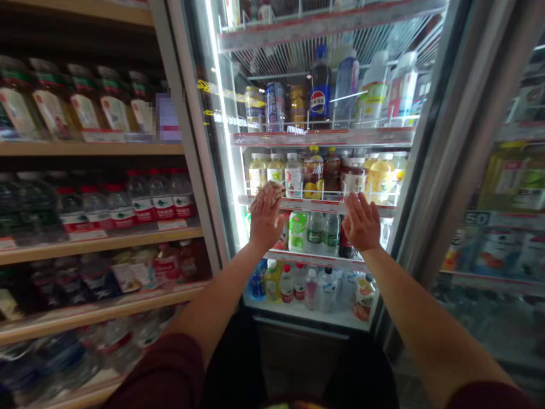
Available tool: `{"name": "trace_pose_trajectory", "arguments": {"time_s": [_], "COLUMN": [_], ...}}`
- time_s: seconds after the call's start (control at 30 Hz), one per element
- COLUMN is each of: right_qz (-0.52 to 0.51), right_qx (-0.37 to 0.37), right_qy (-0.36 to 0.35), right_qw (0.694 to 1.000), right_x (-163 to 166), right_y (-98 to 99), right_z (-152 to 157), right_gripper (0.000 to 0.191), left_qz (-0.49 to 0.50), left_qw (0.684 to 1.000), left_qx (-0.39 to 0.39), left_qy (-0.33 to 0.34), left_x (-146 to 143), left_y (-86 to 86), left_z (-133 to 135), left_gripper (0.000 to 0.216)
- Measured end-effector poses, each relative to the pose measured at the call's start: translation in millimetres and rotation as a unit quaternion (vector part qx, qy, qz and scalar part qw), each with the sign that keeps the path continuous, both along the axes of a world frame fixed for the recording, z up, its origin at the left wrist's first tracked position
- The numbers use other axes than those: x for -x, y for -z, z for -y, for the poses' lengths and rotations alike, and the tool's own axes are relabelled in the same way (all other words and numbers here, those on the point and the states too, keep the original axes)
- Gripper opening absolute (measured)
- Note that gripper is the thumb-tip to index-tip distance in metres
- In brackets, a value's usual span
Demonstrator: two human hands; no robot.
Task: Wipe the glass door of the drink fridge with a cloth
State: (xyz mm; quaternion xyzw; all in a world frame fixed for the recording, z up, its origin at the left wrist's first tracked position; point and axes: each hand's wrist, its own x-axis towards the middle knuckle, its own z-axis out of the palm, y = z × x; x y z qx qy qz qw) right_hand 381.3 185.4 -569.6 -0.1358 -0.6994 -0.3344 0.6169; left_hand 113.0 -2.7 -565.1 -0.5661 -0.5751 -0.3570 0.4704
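Note:
A glass cooler door (332,227) with bright reflections stands in front of me, and bottles show through it. With my left hand (266,224) I hold a crumpled light brown cloth (269,192) flat against the glass, at the height of a shelf edge. My right hand (361,222) lies open on the pane further right, fingers stretched upward and together, holding nothing. Both arms reach forward, wide apart. Behind the glass near my hands are a green-labelled bottle (298,232) and several clear bottles.
Wooden shelves (102,149) on the left carry several rows of bottles. The cooler's metal frame (415,233) runs along the door's right side. Beyond it, a second drinks cooler (506,227) is blurred. A large cola bottle (320,85) stands on an upper shelf inside.

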Motion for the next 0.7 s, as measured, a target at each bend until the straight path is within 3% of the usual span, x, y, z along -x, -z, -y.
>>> {"name": "trace_pose_trajectory", "arguments": {"time_s": [0.17,0.37,0.47,0.57,0.7], "right_qz": [-0.005,-0.028,0.017,0.102,0.188], "right_qx": [0.024,0.054,0.043,0.074,0.116], "right_qy": [-0.042,-0.070,-0.087,-0.109,-0.124], "right_qw": [0.999,0.996,0.995,0.986,0.967], "right_x": [0.4,7.0,19.2,33.6,40.3], "right_y": [-2.3,-25.0,-44.0,-55.0,-41.1], "right_z": [7.8,28.6,40.2,49.4,49.2], "right_gripper": [0.060,0.064,0.072,0.074,0.072], "left_qz": [-0.066,-0.066,-0.061,-0.054,-0.053], "left_qw": [0.994,0.989,0.981,0.968,0.957], "left_qx": [0.087,0.101,0.111,0.121,0.137], "left_qy": [0.025,0.084,0.150,0.214,0.252], "left_x": [-17.3,-38.0,-59.2,-75.1,-70.7], "left_y": [9.6,-20.5,-24.7,-18.3,-11.1], "left_z": [8.6,-0.5,-11.7,-19.0,-17.5], "left_gripper": [0.054,0.054,0.064,0.069,0.068]}}
